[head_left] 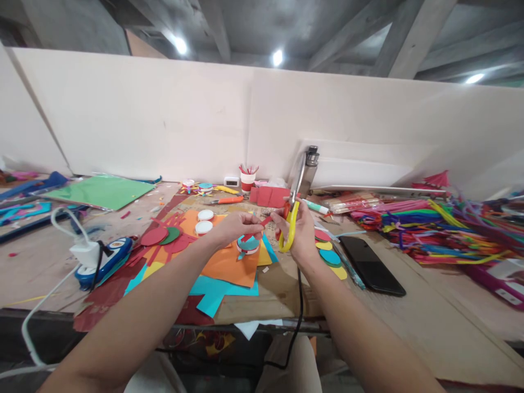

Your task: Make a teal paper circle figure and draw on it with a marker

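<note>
My left hand and right hand pinch the red strip above the orange paper, scissors tucked in my right, so I'm likely shaping it, and next I'd need steady tension.

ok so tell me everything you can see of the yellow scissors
The scissors have a bright yellow handle, plastic by its look, with some orange-red showing, and silvery, metal-looking blades. They are held in the right hand, raised above the work table, blades pointing up and leaning slightly right in the picture. Whether the blades are fully closed is hard to tell.
</note>
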Tool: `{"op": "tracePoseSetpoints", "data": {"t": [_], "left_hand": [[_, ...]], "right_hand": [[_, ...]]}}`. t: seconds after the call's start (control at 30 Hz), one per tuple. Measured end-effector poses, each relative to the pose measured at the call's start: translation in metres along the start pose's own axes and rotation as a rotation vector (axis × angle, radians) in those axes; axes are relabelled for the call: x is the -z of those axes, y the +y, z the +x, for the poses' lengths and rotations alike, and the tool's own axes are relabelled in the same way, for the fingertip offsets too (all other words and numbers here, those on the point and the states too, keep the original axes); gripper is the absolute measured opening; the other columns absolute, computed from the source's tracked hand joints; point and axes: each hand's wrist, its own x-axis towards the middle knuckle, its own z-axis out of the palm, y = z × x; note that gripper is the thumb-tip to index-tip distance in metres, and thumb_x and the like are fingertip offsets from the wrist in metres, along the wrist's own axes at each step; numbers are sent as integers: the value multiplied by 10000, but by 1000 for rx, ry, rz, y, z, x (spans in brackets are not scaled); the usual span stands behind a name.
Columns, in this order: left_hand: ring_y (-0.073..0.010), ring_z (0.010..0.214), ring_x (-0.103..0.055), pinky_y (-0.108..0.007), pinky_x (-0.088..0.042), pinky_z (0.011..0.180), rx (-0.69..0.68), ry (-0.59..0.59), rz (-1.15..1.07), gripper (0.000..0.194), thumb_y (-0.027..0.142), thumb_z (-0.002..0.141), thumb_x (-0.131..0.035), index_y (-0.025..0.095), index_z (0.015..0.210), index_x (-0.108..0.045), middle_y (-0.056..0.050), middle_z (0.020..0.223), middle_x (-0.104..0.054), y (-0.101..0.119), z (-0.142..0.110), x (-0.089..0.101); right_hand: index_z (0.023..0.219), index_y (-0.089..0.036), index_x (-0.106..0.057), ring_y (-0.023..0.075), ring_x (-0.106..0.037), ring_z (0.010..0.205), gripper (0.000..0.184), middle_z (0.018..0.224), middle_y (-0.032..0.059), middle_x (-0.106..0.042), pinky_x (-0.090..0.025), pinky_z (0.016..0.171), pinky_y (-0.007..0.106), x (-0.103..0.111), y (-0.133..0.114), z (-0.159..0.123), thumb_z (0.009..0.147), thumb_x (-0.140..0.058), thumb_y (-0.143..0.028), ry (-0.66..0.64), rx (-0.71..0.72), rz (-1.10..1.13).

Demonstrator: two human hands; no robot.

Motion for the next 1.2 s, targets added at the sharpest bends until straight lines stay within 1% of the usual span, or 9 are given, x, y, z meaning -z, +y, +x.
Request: {"op": "tracePoseSetpoints", "data": {"t": [0.1, 0.2, 0.33, 0.63, 0.77, 0.87, 0.97, 1.07, 1.2], "left_hand": [[-133, 639, -568, -257, -388, 606, -6, 22, 23, 258, 412, 702, -746, 162, 691, -680, -45, 698, -692, -1, 0, 5], [-136, 658, -578, -267, -412, 653, -10, 36, 3, 254, 401, 695, -752, 159, 689, -675, -47, 701, -691, -3, 2, 8], [-114, 628, -565, -250, -395, 624, 5, 84, -41, 262, 392, 695, -760, 147, 736, -676, -47, 711, -691, -9, 6, 13], [-100, 681, -610, -223, -421, 615, -75, 212, -568, 255, 277, 658, -808, 139, 777, -630, -5, 684, -645, -8, 11, 16], [-112, 745, -647, -234, -463, 655, -65, 234, -701, 211, 234, 686, -777, 149, 767, -601, -13, 777, -688, -3, 10, 11], [-134, 759, -669, -260, -489, 689, -44, 262, -708, 194, 236, 701, -754, 147, 785, -604, -46, 842, -721, -1, 8, 7], [-124, 665, -657, -250, -485, 648, -63, 304, -672, 197, 243, 692, -754, 141, 766, -602, -47, 770, -718, 0, 8, 4], [-118, 640, -652, -239, -480, 631, -75, 343, -649, 179, 232, 692, -745, 134, 763, -614, -49, 751, -717, 1, 8, 4], [-114, 614, -644, -232, -482, 623, 3, 426, -688, 100, 184, 730, -701, 117, 754, -631, -50, 685, -700, 2, 10, 9]], "right_hand": [[1121, -275, -436, 97, -511, 520, 519, 853, -13, -590, -454, 449, 243, 3, -1, 2, 711, -738, -377, 20, -9, 10], [1116, -282, -426, 89, -490, 503, 521, 829, -26, -577, -452, 451, 244, 3, -2, 2, 715, -731, -413, 51, -20, 35], [1117, -283, -416, 85, -494, 504, 537, 839, -29, -582, -451, 456, 239, 4, -2, 2, 709, -735, -424, 50, -26, 53], [1093, -281, -417, 91, -498, 518, 539, 858, -17, -587, -451, 443, 237, 2, 2, 0, 687, -748, -406, -33, -80, 54], [1068, -272, -422, 92, -523, 549, 522, 839, -32, -575, -447, 478, 230, -3, 4, -4, 683, -754, -390, -113, -79, 76], [1073, -263, -428, 90, -534, 572, 518, 842, -32, -573, -436, 486, 219, -7, 6, -7, 689, -745, -408, -138, -73, 82], [1051, -251, -446, 81, -511, 553, 491, 825, -35, -571, -438, 488, 219, -10, 5, -9, 690, -735, -419, -140, -73, 39], [1030, -246, -456, 92, -505, 560, 481, 754, -50, -557, -447, 508, 228, -13, 3, -10, 674, -743, -397, -146, -85, -10], [1026, -250, -458, 107, -524, 595, 465, 739, -52, -559, -465, 552, 243, -13, 3, -10, 676, -740, -365, -154, -94, -8]]}}
